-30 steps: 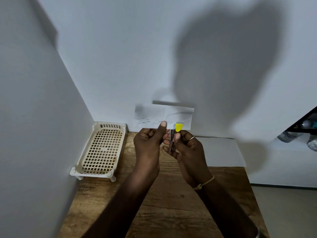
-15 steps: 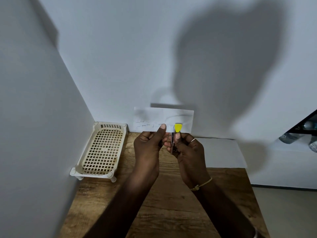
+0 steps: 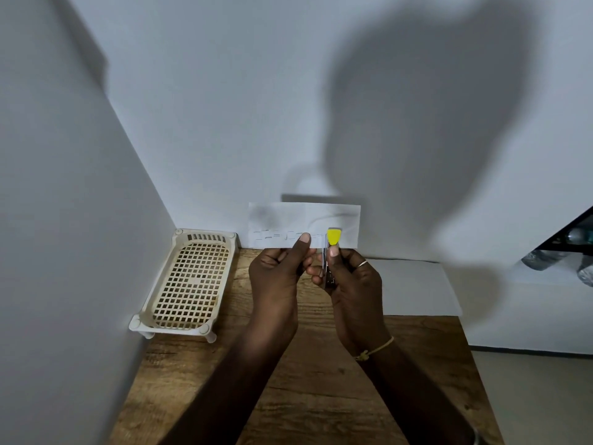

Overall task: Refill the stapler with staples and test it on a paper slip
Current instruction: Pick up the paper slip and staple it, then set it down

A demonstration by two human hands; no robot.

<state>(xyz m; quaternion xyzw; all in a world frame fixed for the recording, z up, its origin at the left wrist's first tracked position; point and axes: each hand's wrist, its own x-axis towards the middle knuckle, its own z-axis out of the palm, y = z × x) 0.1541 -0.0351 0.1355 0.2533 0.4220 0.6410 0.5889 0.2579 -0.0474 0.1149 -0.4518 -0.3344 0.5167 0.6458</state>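
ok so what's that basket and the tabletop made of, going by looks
Basket: looks like moulded cream plastic, matte, with a regular square grid and stubby feet. Tabletop: brown wood or wood-look laminate; grain streaks show, which one is unclear.

Wooden tabletop (image 3: 305, 396) set into a corner: white side wall (image 3: 48, 220) at left, white far wall (image 3: 224, 107) carrying a large soft shadow (image 3: 417, 123). Pale floor (image 3: 539, 396) near right. Dark shelf opening (image 3: 577, 229) far right, holding plastic bottles (image 3: 542, 261).

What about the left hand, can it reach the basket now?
Probably yes: the basket lies just left of the left hand, bare table between, but that hand pinches the paper slip.
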